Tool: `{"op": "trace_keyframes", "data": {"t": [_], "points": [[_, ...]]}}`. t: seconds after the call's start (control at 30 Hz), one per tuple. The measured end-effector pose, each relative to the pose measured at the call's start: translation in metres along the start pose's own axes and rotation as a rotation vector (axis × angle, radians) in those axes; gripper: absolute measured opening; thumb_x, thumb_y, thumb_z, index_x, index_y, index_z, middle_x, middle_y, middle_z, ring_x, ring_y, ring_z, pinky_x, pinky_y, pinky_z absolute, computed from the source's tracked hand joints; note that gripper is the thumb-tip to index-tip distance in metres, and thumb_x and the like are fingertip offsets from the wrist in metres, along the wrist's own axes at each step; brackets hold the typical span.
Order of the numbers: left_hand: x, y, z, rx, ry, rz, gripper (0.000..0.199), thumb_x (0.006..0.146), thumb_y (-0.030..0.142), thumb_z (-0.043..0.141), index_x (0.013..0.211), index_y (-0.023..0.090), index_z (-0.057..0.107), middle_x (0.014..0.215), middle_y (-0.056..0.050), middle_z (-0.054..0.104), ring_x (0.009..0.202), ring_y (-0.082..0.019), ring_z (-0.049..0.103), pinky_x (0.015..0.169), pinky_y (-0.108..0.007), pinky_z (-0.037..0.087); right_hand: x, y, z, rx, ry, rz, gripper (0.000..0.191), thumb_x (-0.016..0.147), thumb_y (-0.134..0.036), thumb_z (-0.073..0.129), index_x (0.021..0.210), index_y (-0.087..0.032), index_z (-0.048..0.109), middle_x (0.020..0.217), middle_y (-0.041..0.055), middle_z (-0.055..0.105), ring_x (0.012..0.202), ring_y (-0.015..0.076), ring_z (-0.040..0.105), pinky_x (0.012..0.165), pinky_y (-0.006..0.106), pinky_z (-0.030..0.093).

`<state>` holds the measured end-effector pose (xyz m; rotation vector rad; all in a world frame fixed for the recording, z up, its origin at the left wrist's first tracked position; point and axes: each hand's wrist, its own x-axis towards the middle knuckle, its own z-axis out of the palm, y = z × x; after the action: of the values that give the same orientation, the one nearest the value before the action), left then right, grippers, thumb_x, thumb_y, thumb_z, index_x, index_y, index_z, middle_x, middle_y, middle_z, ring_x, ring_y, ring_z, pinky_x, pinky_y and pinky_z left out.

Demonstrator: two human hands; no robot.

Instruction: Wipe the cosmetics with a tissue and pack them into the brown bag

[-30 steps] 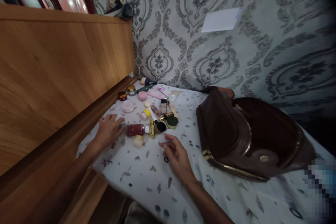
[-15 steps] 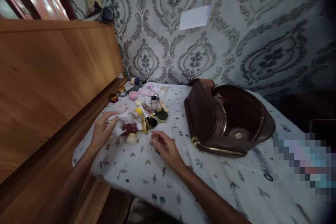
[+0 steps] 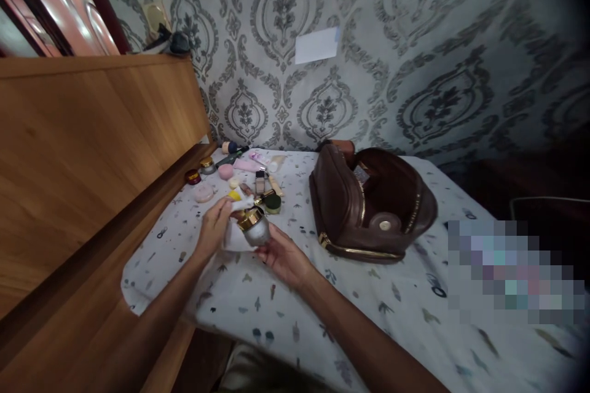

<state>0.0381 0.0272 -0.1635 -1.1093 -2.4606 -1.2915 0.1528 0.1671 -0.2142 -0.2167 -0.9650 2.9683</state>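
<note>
My right hand [image 3: 286, 261] is closed around the base of a frosted cosmetic jar [image 3: 258, 234] with a shiny gold lid, tilted above the bed. Just left of it, my left hand [image 3: 214, 228] pinches a thin white wipe [image 3: 237, 241], which hangs beside and behind the jar. Part of the wipe's upper end [image 3: 243, 203] reaches across near the lid. The jar and both hands hide some of the small cosmetics behind them. Beyond lie a dark green round jar [image 3: 272, 203], a pink jar [image 3: 225, 171] and a foundation bottle [image 3: 260, 182].
An open brown leather bag [image 3: 350, 209] stands at right, with a zip and a snap flap. More jars, such as a dark red jar [image 3: 192, 177], and tubes lie by the wooden headboard [image 3: 106, 116]. A blurred-out patch [image 3: 511, 270] covers something at far right.
The jar and wipe have moved right and up from the left hand's side. My right hand, empty before, now grips the jar, while my left keeps the wipe. The view has shifted slightly.
</note>
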Motion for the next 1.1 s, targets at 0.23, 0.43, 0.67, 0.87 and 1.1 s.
{"op": "trace_keyframes", "data": {"t": [0.23,0.43,0.67,0.87,1.1], "points": [[-0.003,-0.056,-0.039,0.320,-0.181,0.101,0.030,0.087,0.052,0.056,0.094,0.024,0.067,0.102,-0.007,0.066,0.107,-0.028,0.056,0.094,-0.040,0.044,0.004,-0.011,-0.008,0.177,0.057,0.014,0.027,0.091,-0.043,0.057,0.098,-0.018,0.063,0.081,0.0045,0.070,0.070,0.0164,0.068,0.058,0.025,0.052],[0.009,-0.079,-0.054,0.351,-0.411,0.120,0.043,0.089,0.055,0.053,0.118,0.024,0.060,0.120,-0.007,0.067,0.109,-0.025,0.062,0.096,-0.037,0.048,0.004,-0.015,-0.009,0.242,0.086,0.027,0.029,0.092,-0.044,0.055,0.102,-0.019,0.062,0.084,0.0052,0.071,0.068,0.0152,0.065,0.058,0.024,0.049],[0.012,-0.096,-0.053,0.434,-0.449,0.169,0.055,0.089,0.054,0.053,0.134,0.021,0.053,0.138,-0.011,0.057,0.128,-0.027,0.051,0.108,-0.042,0.040,0.003,-0.018,-0.006,0.283,0.082,0.044,0.034,0.096,-0.047,0.044,0.105,-0.018,0.061,0.083,0.0061,0.071,0.064,0.0145,0.064,0.055,0.023,0.048],[0.021,-0.090,-0.045,0.575,-0.168,0.089,0.043,0.094,0.050,0.044,0.126,0.024,0.058,0.132,-0.010,0.061,0.124,-0.027,0.054,0.101,-0.041,0.046,0.004,-0.018,-0.009,0.258,0.076,-0.002,0.029,0.092,-0.045,0.054,0.106,-0.021,0.060,0.086,0.0055,0.072,0.071,0.0168,0.067,0.057,0.024,0.049],[-0.020,-0.048,-0.034,0.481,-0.246,0.295,0.039,0.096,0.049,0.044,0.118,0.022,0.062,0.119,-0.011,0.064,0.111,-0.024,0.061,0.094,-0.036,0.050,0.006,-0.018,-0.013,0.279,0.091,0.003,0.033,0.092,-0.046,0.053,0.108,-0.019,0.061,0.089,0.0073,0.072,0.075,0.0182,0.068,0.057,0.025,0.051]]}}
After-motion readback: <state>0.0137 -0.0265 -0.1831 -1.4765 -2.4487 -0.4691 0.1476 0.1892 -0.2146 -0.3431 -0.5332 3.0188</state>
